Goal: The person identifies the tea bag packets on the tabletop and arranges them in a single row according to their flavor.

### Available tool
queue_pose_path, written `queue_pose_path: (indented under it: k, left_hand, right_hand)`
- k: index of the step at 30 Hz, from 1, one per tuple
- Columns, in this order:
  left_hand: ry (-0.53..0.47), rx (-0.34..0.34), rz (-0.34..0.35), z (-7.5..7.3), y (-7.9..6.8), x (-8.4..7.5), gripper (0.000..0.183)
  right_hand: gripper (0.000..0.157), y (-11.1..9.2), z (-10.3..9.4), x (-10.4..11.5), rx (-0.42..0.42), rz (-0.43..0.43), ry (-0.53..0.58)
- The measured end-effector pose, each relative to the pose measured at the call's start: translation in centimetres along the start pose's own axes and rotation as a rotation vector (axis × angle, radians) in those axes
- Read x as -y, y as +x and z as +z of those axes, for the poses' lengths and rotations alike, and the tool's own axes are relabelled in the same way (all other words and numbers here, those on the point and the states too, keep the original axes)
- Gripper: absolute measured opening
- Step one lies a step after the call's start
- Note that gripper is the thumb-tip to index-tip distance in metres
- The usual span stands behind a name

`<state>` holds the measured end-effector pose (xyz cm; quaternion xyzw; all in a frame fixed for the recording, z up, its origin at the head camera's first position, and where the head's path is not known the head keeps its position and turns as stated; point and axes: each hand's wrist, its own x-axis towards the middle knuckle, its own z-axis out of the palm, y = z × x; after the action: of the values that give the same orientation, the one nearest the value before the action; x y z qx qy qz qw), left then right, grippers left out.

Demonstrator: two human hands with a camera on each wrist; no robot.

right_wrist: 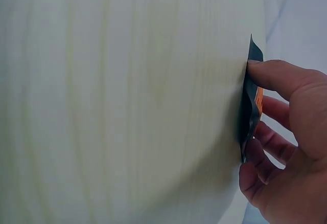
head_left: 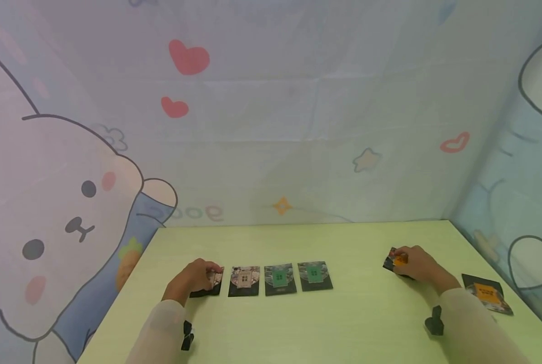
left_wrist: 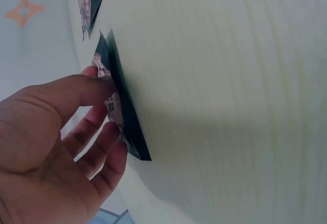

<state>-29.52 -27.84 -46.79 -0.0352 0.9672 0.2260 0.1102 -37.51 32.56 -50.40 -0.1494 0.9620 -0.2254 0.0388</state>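
My left hand (head_left: 195,276) grips a flat dark packet with a pink label (head_left: 215,284) by its sides at the left end of a row. In the left wrist view the thumb lies on one side of this packet (left_wrist: 132,127) and the fingers on the other, with the packet close to the table. Towards the right, my right hand (head_left: 417,263) holds another dark packet with an orange label (head_left: 390,259). The right wrist view shows that packet (right_wrist: 249,104) slightly bent between thumb and fingers; whether it touches the table, I cannot tell.
Beside the left hand, the row continues with a pink-labelled packet (head_left: 244,281) and two green-labelled packets (head_left: 280,279), (head_left: 315,276). Orange-labelled packets (head_left: 488,294) lie overlapping near the right edge of the pale green table (head_left: 298,328). A printed cloth (head_left: 271,172) hangs behind.
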Motion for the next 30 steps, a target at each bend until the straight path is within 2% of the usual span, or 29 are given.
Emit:
queue_pose_path:
  k: [7,18,30]
  left_hand:
    - [-0.011,0.002,-0.001,0.3,0.2,0.3,0.052]
    - [-0.019,0.005,0.002,0.1,0.2,0.1,0.051]
    - [-0.007,0.007,-0.004,0.1,0.0,0.1,0.051]
  right_hand:
    - [0.057,0.5,0.6,1.3,0.033,0.004,0.002]
    - [0.049,0.5,1.2,4.1,0.051,-0.065,0.044]
    - [0.047,0.6,2.7,6.6,0.09,-0.075,0.077]
